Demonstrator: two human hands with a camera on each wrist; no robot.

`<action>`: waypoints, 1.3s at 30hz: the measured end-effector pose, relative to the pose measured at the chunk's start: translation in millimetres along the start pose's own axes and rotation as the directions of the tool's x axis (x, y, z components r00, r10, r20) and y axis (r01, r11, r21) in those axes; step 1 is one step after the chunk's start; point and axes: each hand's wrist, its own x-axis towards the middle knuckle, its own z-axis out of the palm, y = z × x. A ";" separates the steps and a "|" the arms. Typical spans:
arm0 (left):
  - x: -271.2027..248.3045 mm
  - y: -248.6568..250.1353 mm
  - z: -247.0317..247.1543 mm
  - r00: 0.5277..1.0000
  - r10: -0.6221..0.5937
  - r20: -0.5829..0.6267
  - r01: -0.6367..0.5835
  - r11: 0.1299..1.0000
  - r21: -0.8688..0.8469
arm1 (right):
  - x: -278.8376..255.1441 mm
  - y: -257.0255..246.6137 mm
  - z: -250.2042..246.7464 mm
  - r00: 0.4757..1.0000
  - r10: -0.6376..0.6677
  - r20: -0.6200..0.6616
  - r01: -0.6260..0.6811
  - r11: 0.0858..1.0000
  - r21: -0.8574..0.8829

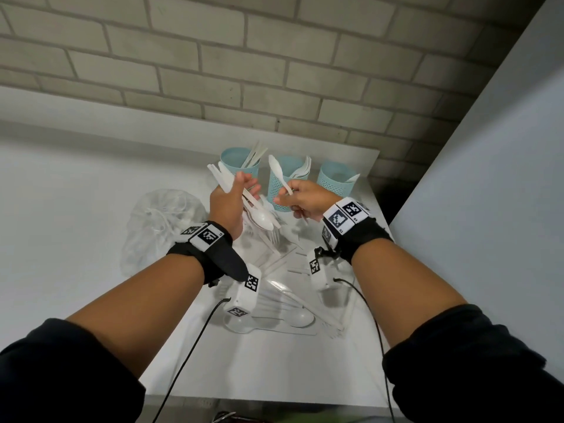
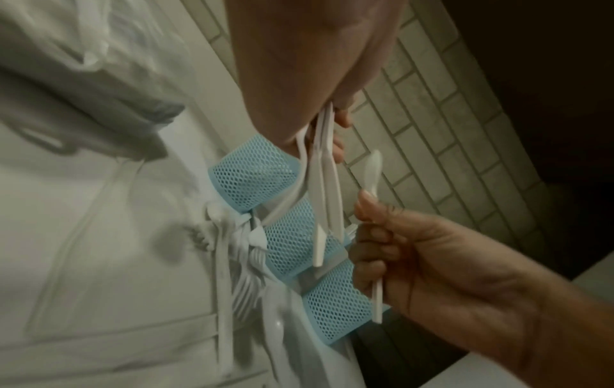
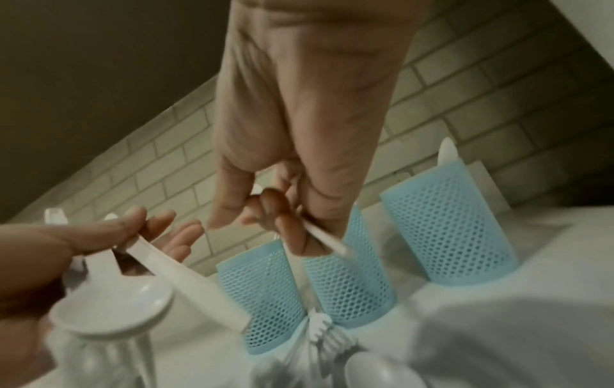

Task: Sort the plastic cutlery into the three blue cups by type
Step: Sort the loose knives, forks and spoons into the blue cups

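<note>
Three blue mesh cups stand in a row at the back of the white table: the left cup [image 1: 241,166] with knives, the middle cup [image 1: 285,178] with spoons, the right cup [image 1: 335,181] with one piece showing. My left hand [image 1: 233,198] grips a bundle of mixed white cutlery [image 1: 244,199] in front of the left cup. My right hand [image 1: 305,199] holds one white spoon [image 1: 279,172] by its handle, bowl up, in front of the middle cup. The same spoon [image 2: 372,173] shows in the left wrist view, and its handle [image 3: 324,237] in the right wrist view.
Loose forks, spoons and knives [image 1: 274,248] lie on the table [image 1: 91,209] below my hands. A crumpled clear plastic bag [image 1: 161,227] sits to the left. A clear tray [image 1: 280,309] holds more cutlery near the front. A grey panel [image 1: 488,178] bounds the right side.
</note>
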 end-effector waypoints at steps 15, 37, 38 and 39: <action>5.1 -10.2 2.0 0.995 0.008 -0.099 -0.019 0.994 -0.107 | -13.0 20.3 42.0 0.924 0.323 0.205 -0.372 0.884 0.282; -5.1 -15.0 6.1 0.932 -0.231 0.278 0.169 0.959 0.227 | 1.8 18.3 -4.9 0.887 0.091 -0.454 0.132 0.889 0.438; -6.3 -15.6 5.2 0.920 -0.242 0.309 0.165 0.952 0.257 | 2.5 19.3 -4.8 0.885 0.086 -0.457 0.137 0.892 0.432; -7.6 -15.9 4.8 0.909 -0.249 0.333 0.158 0.948 0.278 | 3.3 20.3 -4.0 0.885 0.080 -0.459 0.140 0.894 0.426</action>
